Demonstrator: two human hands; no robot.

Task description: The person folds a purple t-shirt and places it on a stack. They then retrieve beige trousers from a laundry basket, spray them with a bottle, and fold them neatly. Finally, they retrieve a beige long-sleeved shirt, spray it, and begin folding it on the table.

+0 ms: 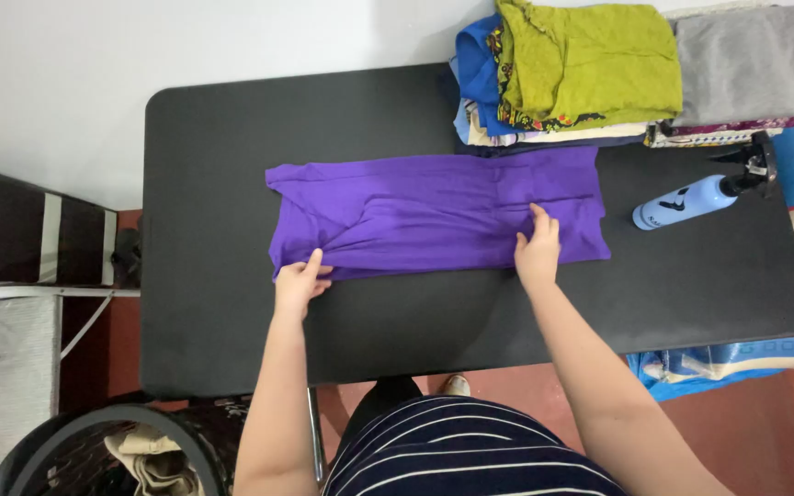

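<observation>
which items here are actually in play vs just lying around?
In play:
purple garment
left hand, gripping its near edge
right hand, pressing on it
black table

Lying about:
folded clothes stack
grey folded cloth
blue spray bottle
basket

The cloth (434, 216) is plain purple, and the table (213, 184) is black. At the far right corner, the stack (590, 78) shows olive green, blue and grey, and the spray bottle (691, 202) is light blue.

Folded clothes stack (590, 69), blue spray bottle (691, 200), basket (94, 441).
</observation>
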